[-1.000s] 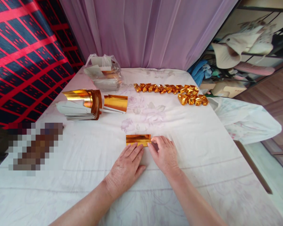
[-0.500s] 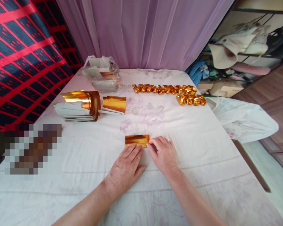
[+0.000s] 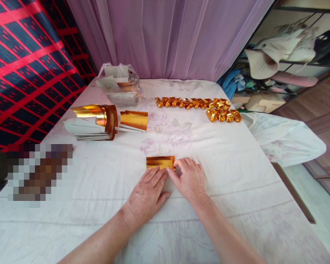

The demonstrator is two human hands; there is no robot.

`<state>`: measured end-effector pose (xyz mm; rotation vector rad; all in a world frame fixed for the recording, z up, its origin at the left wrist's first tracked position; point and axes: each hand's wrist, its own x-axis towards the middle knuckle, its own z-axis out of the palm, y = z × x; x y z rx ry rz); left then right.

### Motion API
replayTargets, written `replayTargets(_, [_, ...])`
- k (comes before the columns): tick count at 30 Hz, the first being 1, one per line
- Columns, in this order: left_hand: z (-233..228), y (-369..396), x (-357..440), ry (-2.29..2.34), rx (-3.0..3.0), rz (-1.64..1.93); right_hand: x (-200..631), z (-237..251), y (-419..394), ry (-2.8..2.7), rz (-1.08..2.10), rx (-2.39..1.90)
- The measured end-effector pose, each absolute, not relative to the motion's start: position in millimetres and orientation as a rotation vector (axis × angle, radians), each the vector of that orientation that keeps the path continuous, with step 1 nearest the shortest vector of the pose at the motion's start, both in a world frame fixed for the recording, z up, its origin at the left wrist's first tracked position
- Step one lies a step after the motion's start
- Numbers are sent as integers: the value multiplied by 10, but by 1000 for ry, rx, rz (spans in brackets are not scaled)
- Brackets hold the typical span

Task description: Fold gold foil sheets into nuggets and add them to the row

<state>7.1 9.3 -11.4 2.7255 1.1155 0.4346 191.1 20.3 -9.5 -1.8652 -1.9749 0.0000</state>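
A folded strip of gold foil paper lies flat on the cloth in front of me, its long side running left to right. My left hand is spread flat, palm down, with its fingertips resting on the strip's near edge. At the right end, my right hand has its thumb and forefinger closed on the strip's near corner, the other fingers curled. Farther back on the left stands a bent stack of gold foil sheets with pale backs. One sheet sticks out beside it.
Folded gold foil pieces form two rows at the back right. A clear plastic bag of paper sits at the back left. A blurred-out patch covers something at left. Purple curtain hangs behind; shelves stand right.
My right thumb has slid a little left along the strip's near edge, towards my left fingertips. My left hand stays in place on the strip.
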Motion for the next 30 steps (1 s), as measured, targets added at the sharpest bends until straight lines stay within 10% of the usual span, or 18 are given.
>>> replayTargets(30, [-169, 108, 65, 1111, 2745, 484, 2013, -110, 186, -1887, 169, -1558])
